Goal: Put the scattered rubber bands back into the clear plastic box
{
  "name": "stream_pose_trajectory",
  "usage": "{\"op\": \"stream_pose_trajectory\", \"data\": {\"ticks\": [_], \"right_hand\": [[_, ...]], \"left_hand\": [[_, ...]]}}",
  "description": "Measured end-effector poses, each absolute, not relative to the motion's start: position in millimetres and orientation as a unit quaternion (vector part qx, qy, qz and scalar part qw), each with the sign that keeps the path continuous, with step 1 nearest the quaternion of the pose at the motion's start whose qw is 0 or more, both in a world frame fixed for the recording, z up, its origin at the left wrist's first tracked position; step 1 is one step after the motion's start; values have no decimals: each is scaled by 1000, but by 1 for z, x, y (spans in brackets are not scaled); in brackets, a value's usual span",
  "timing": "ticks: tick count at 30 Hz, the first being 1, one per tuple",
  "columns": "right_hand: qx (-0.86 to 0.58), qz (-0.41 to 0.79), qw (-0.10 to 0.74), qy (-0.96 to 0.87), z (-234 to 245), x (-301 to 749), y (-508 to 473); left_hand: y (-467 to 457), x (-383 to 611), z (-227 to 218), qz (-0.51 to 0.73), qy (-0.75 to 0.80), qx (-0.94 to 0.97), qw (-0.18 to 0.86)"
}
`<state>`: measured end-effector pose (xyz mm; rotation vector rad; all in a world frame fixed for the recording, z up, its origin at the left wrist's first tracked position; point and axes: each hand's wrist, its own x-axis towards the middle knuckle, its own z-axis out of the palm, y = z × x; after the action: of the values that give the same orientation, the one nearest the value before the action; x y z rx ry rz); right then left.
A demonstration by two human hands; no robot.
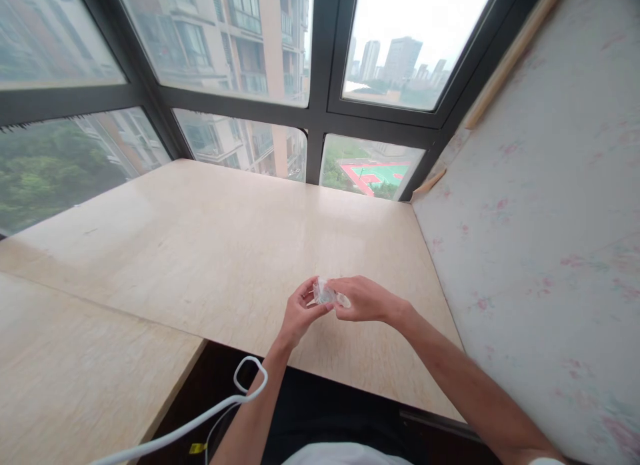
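My left hand (300, 309) and right hand (364, 298) pinch a small, clear plastic item (323, 292) at the frame's lower centre, above the pale countertop (225, 231); seemingly slick, it could slip and drop if either pinch loosens.

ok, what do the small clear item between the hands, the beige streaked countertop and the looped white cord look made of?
Small clear item: probably glossy plastic; see-through with bright glints, though too small to rule out glass.
Beige streaked countertop: marble or stone-look sheet, semi-gloss; faint veining and soft light reflections.
Looped white cord: likely plastic or rubber skin, satin; smooth, even white.
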<state>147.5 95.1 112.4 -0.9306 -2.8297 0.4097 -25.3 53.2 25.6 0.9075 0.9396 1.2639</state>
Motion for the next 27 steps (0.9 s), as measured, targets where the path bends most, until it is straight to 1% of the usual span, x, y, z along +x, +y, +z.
{"op": "stream_pose_trajectory", "data": {"ticks": [6, 11, 22, 25, 27], "right_hand": [[-309, 98, 11, -946, 116, 141, 95], [-295, 88, -2, -951, 116, 139, 101], [-283, 121, 15, -951, 108, 145, 115], [-279, 151, 44, -947, 110, 152, 119], [-273, 195, 82, -938, 110, 158, 123]], "left_hand": [[57, -27, 21, 545, 407, 387, 623], [61, -29, 16, 540, 401, 373, 639], [61, -28, 12, 549, 394, 342, 653], [60, -30, 10, 551, 378, 345, 659], [59, -32, 9, 554, 358, 356, 662]]}}
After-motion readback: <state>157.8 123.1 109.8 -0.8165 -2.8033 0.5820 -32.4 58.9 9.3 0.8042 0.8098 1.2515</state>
